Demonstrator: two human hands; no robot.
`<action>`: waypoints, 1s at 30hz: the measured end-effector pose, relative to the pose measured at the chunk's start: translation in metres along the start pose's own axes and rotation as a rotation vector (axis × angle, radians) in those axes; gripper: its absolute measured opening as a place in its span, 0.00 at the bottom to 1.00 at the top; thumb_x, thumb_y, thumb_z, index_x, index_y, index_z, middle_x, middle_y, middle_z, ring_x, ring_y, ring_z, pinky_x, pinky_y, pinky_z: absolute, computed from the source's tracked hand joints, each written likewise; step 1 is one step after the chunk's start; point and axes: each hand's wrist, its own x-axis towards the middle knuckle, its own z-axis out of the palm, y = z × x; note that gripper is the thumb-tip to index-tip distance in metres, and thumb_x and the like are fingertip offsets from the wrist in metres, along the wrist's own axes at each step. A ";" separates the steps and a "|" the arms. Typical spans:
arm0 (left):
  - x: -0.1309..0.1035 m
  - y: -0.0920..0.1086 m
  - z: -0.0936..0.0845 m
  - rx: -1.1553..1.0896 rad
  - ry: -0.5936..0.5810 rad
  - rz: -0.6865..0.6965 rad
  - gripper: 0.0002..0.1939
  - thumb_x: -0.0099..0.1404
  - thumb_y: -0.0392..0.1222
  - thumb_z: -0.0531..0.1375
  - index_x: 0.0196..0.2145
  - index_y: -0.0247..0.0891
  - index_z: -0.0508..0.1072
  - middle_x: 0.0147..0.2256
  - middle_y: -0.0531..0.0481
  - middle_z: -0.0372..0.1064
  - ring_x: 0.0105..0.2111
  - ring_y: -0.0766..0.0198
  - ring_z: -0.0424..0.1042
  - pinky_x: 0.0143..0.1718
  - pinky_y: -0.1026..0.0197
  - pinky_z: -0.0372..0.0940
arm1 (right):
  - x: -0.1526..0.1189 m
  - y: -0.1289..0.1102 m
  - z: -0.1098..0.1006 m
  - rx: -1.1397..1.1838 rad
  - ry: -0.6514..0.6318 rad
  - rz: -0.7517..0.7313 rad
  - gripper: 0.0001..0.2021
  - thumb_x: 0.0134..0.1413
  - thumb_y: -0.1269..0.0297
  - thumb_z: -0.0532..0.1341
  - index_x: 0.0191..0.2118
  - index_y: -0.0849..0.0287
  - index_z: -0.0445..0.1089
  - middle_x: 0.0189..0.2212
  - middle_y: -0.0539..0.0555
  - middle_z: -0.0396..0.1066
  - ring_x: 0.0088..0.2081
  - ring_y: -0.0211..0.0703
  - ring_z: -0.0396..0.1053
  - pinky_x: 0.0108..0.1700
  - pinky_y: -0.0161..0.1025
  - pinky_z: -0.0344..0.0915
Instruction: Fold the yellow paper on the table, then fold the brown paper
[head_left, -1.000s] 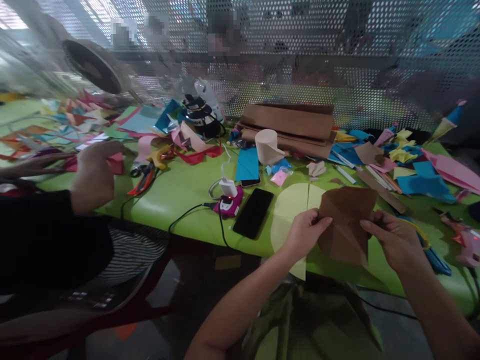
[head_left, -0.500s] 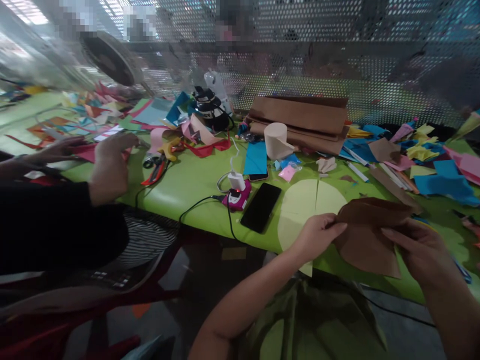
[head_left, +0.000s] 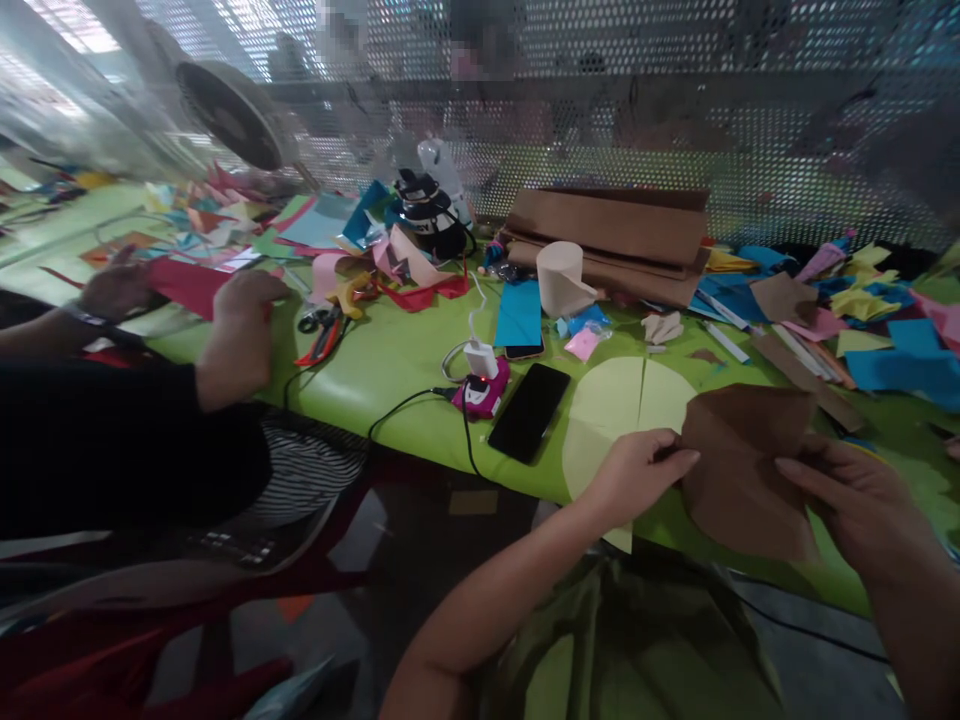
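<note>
Head view shows the brown paper (head_left: pixel 742 470) held up just over the near edge of the table (head_left: pixel 375 370), toward its right end. The left hand (head_left: pixel 637 475) pinches the left edge of the paper between thumb and fingers; the right hand (head_left: pixel 847 495) is closed on the right edge, with the thumb lying across the front. The paper looks light and thin, with folds already in it, so I judge it bends easily and can tear or crease if it is pulled hard. It is best taken at the edges or along a fold, with a soft pinch, as both hands do now.

Under the paper, a pale yellow circle (head_left: pixel 615 410) lies flat at the near edge. Just left of it are a black phone (head_left: pixel 529 412) and a pink charger (head_left: pixel 484 388) with a cable going over the edge. Scissors (head_left: pixel 319 335) lie further left. At the back stands a stack of brown card (head_left: pixel 607 240) in front of a perforated screen (head_left: pixel 675 130), with a paper roll (head_left: pixel 561 278) before it. Coloured scraps cover the right end and the far left. At the left end another person's hands (head_left: pixel 240 330) rest on red paper (head_left: pixel 187 285). Free space on the table is small.
</note>
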 end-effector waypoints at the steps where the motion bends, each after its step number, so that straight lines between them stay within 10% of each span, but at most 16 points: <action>1: 0.001 -0.001 0.000 -0.021 0.015 -0.012 0.22 0.69 0.58 0.63 0.27 0.41 0.66 0.25 0.56 0.61 0.29 0.65 0.61 0.32 0.61 0.54 | 0.000 0.000 0.002 0.000 0.000 -0.011 0.22 0.37 0.51 0.83 0.40 0.51 0.84 0.42 0.52 0.85 0.44 0.46 0.80 0.45 0.33 0.77; 11: -0.002 0.009 0.003 -0.437 -0.020 -0.061 0.32 0.65 0.74 0.64 0.30 0.38 0.72 0.26 0.52 0.69 0.28 0.64 0.69 0.36 0.60 0.65 | 0.004 -0.005 0.013 0.097 0.001 -0.065 0.19 0.41 0.53 0.83 0.39 0.50 0.84 0.40 0.48 0.83 0.43 0.40 0.79 0.46 0.28 0.75; 30: -0.007 0.002 0.014 -0.537 -0.122 -0.094 0.34 0.61 0.71 0.70 0.45 0.34 0.80 0.31 0.52 0.71 0.31 0.65 0.69 0.39 0.59 0.64 | -0.009 -0.023 0.022 0.166 0.082 0.077 0.21 0.32 0.53 0.85 0.33 0.52 0.83 0.31 0.49 0.80 0.30 0.37 0.75 0.31 0.30 0.71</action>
